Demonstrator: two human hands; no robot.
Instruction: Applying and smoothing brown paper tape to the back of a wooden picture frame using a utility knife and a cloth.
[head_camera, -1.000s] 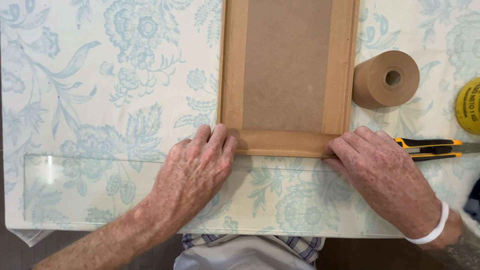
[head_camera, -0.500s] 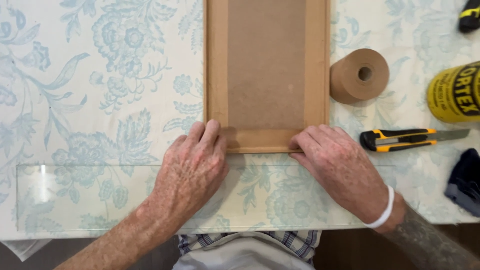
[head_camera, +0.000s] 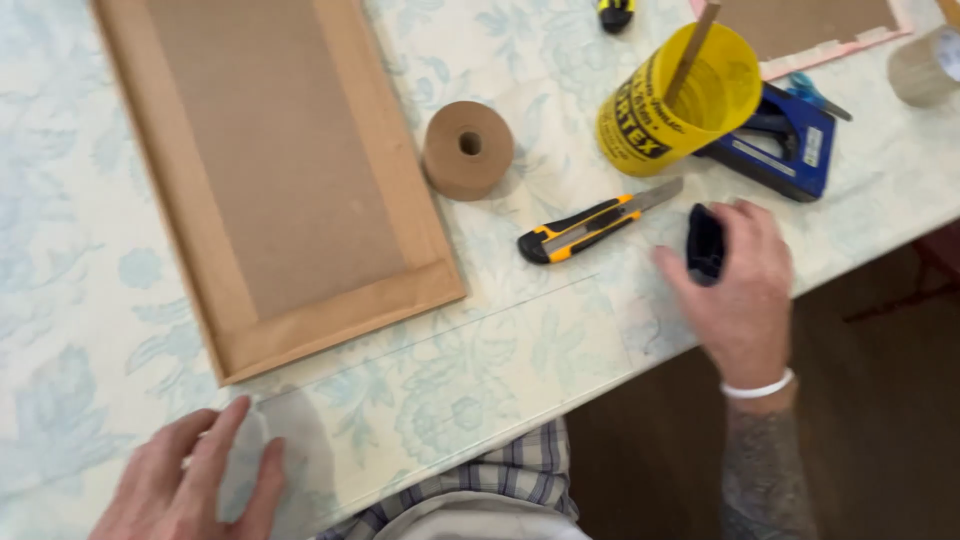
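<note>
Fingers of the right hand (head_camera: 740, 290) curled around a small dark object (head_camera: 705, 243), which sat upright between thumb and forefinger at the table's (head_camera: 90, 300) right edge; what the object was could not be told. A white band (head_camera: 757, 387) circled that wrist. Just left of the hand, not touching it, lay a yellow and black utility knife (head_camera: 590, 228) with its blade pointing up and right. Beyond the knife stood a roll of brown paper tape (head_camera: 467, 149), and beside that lay a wooden frame (head_camera: 270, 170), back up, its brown backing board showing.

Above the right hand stood a yellow tub (head_camera: 680, 100) with a wooden stick (head_camera: 693, 45) in it, a blue tool (head_camera: 785, 135) touching its right side.

The left hand (head_camera: 195, 480) lay flat at the near left, fingers loosely spread, resting on a clear sheet (head_camera: 450, 380) over the floral cloth, well apart from the dark object and holding nothing.
</note>
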